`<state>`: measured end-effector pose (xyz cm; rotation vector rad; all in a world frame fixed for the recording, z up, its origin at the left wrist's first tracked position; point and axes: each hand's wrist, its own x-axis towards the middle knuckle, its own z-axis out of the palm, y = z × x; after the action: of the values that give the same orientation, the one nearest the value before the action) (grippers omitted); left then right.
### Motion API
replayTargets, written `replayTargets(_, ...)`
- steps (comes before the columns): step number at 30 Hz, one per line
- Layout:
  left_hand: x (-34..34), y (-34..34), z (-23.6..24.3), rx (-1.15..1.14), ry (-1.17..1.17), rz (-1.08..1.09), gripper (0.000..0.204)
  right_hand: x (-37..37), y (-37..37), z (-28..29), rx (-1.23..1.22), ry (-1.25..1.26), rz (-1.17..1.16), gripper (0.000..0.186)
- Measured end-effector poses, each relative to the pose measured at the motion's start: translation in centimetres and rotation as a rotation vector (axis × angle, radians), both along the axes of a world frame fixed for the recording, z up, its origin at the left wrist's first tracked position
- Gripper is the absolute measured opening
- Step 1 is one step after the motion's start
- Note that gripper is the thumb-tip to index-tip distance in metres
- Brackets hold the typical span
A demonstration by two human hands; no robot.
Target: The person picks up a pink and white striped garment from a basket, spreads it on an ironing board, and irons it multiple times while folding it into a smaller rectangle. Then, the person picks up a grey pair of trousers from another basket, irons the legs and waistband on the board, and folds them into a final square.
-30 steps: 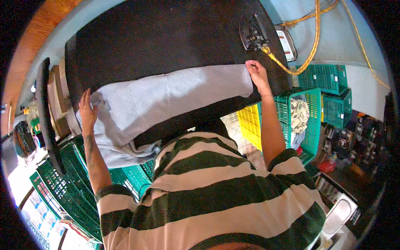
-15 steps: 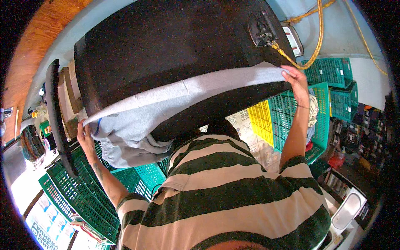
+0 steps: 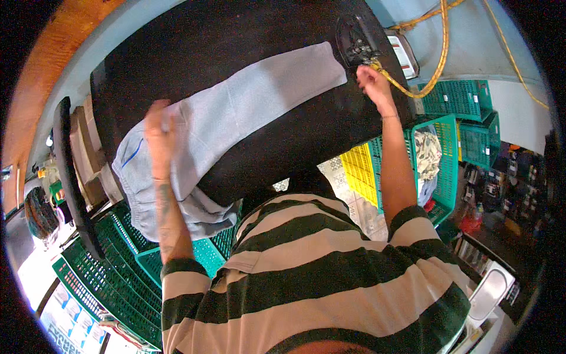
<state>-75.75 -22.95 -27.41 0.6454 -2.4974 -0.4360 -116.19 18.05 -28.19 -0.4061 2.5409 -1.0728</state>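
Your one grey, soft-knit garment (image 3: 265, 88), with a short blue line near its left end, lies on the black, cloth-covered ironing board (image 3: 177, 47); its long flat panel slants from the left edge toward the far right corner, while its gathered, ribbed part slumps in folds over the near edge at the left. Your left hand (image 3: 160, 133) is over the garment's left part, motion-blurred, so you cannot tell whether its fingers are spread or pressed together, or whether they touch the cloth. Your right hand (image 3: 374, 88) is by the board's right edge with its fingers bent in; the blur hides whether they pinch anything. Just beyond it, near the far right corner, sits one black, pointed iron (image 3: 356, 44) with a yellow, rope-like hose (image 3: 441, 65). Past the right edge you have one yellow slatted plastic crate (image 3: 358, 172), one green plastic crate (image 3: 451, 171) holding camouflage-patterned cloth (image 3: 427, 154), and two stacked dark green crates (image 3: 454, 99) with small white labels, too small to read. At your lower left, a white printed panel (image 3: 69, 315) bears blue lettering.
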Motion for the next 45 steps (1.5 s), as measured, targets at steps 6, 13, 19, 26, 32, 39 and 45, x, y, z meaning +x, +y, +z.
replayTargets(6, -16.2, 14.4, -2.9, 0.142, -0.005, -0.313, 0.049, 0.9, -1.1, -0.4, -0.265, -0.52, 0.073, 0.07)
replayTargets(13, -26.0, 23.1, -5.1, 0.052, -0.378, -0.311, 0.081, 0.6, 3.0, -4.2, -0.036, -0.607, 0.0, 0.035)
replayTargets(19, -29.6, 27.3, -5.3, 0.19, -0.257, -0.267, 0.094, -4.7, 3.5, 2.2, 0.107, -0.126, 0.211, 0.041)
replayTargets(26, -33.8, 29.3, -5.6, 0.171, -0.303, -0.241, 0.081, -17.5, -8.4, -0.1, 0.101, 0.465, 0.155, 0.056)
replayTargets(32, -23.7, 24.2, -3.4, 0.122, -0.128, -0.051, 0.062, -16.6, -9.3, 2.3, -0.028, -0.173, 0.154, 0.054)
replayTargets(39, 2.3, 4.9, -2.5, -0.052, 0.01, 0.518, 0.027, -4.0, -13.7, 8.7, 0.06, 0.203, 0.674, 0.062)
replayTargets(45, 6.1, -8.5, -5.3, -0.125, -0.188, 0.254, 0.03, 17.8, -22.6, 6.3, 0.15, -0.042, 0.927, 0.055)
